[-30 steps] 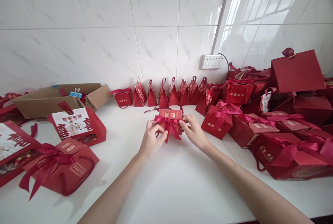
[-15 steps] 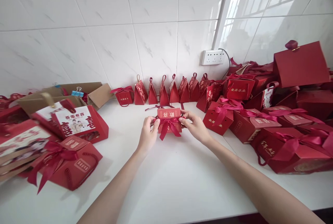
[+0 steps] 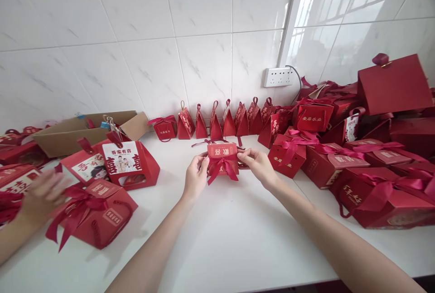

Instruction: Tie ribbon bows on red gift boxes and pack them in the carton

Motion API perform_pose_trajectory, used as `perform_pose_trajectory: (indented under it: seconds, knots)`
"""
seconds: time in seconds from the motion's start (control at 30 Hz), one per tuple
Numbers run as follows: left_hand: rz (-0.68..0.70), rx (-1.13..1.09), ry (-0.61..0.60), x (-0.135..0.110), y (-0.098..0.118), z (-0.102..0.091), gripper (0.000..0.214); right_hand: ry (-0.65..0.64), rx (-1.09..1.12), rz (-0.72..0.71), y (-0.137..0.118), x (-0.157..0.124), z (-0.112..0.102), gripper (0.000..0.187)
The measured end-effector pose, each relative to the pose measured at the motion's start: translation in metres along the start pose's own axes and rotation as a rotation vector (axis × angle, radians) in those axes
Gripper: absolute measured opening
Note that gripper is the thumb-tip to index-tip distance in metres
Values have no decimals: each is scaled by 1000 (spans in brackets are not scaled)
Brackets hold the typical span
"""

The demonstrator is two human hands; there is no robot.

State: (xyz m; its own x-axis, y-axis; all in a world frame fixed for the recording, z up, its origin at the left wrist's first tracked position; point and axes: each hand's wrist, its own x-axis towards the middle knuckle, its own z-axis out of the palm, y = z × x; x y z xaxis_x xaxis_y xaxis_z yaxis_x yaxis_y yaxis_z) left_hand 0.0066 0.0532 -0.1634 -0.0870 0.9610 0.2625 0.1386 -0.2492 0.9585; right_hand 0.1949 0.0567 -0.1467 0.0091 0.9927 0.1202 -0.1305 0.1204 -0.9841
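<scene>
A small red gift box with pale lettering lies before me on the white table, a dark pink ribbon bow tied across its front. My left hand grips the box's left edge, thumb on the near side. At the right edge, my right hand is closed in a pinch beside the cord handle; whether it pinches the cord or the card edge is hard to make out. A dark ribbon lies just behind the box.
Triangular red boxes line the tiled wall. Bow-tied boxes pile up at right. At left are a bow-tied box, a window box, a cardboard carton and another person's hand. A power strip hangs behind.
Another person's hand has come in at the left, and the picture boxes there have shifted. My right fingers have slid slightly outward along the gift box's right edge.
</scene>
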Motion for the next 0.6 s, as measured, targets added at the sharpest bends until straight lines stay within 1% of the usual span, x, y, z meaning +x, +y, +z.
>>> perform_pose_trajectory:
  seconds: [0.07,0.1,0.13,0.17,0.2,0.23,0.3,0.33,0.37,0.4,0.43,0.5,0.53,0.57,0.6]
  knots:
    - [8,5,-6,0,1,0,31,21,-61,34,-1,0,-1,42]
    - [13,20,-4,1,3,0,31,34,-144,14,-2,-1,-2,39]
    - [15,31,-2,1,5,0,31,43,-256,-41,-3,-2,-4,36]
    - [13,29,1,1,7,0,32,44,-387,-126,-3,-4,-6,32]
    - [4,11,1,1,9,0,32,29,-522,-225,-3,-5,-8,33]
    - [-9,-15,1,1,10,0,33,-6,-650,-323,-3,-6,-9,45]
    - [-38,-61,-3,1,13,0,36,-117,-845,-481,0,-8,-11,88]
    - [-50,-72,-6,1,13,0,37,-173,-915,-536,2,-9,-12,107]
    - [-61,-77,-6,2,13,0,37,-216,-969,-575,4,-8,-12,117]
    - [-67,-82,-7,2,13,0,38,-243,-1006,-603,6,-8,-12,118]
    - [-71,-88,-11,2,13,0,38,-249,-1029,-619,9,-7,-12,115]
    - [-60,-90,-33,0,12,1,38,-231,-1051,-606,13,-4,-12,105]
    - [-24,-63,-19,-1,12,1,37,-220,-1049,-588,14,-3,-12,102]
    - [42,-7,28,-3,12,2,34,-207,-1038,-570,15,-2,-12,102]
    - [145,78,101,-6,12,4,30,-195,-1019,-556,16,-1,-12,103]
